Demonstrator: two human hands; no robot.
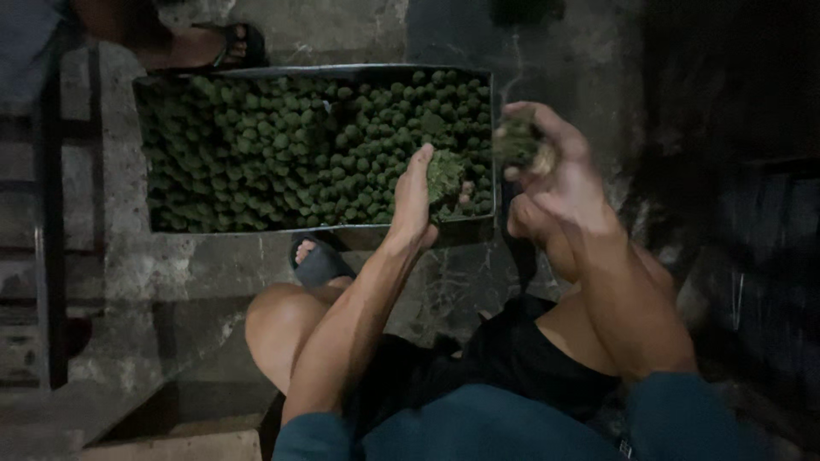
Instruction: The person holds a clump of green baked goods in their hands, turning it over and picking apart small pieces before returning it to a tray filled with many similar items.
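The left hand (pixel 416 198) is cupping a flattened green patty (pixel 444 175) in its open palm, fingers extended upward, positioned over the near right corner of the metal tray (pixel 316 72). The right hand (pixel 547 162) is hovering just beside the tray's right edge, fingers closed around a green lump (pixel 517 141). The two hands are sitting near each other but apart. The tray is resting on the concrete floor (pixel 325 30) and is carrying closely packed rows of small green balls (pixel 282 154). A sandalled foot (pixel 318 260) is resting below the tray.
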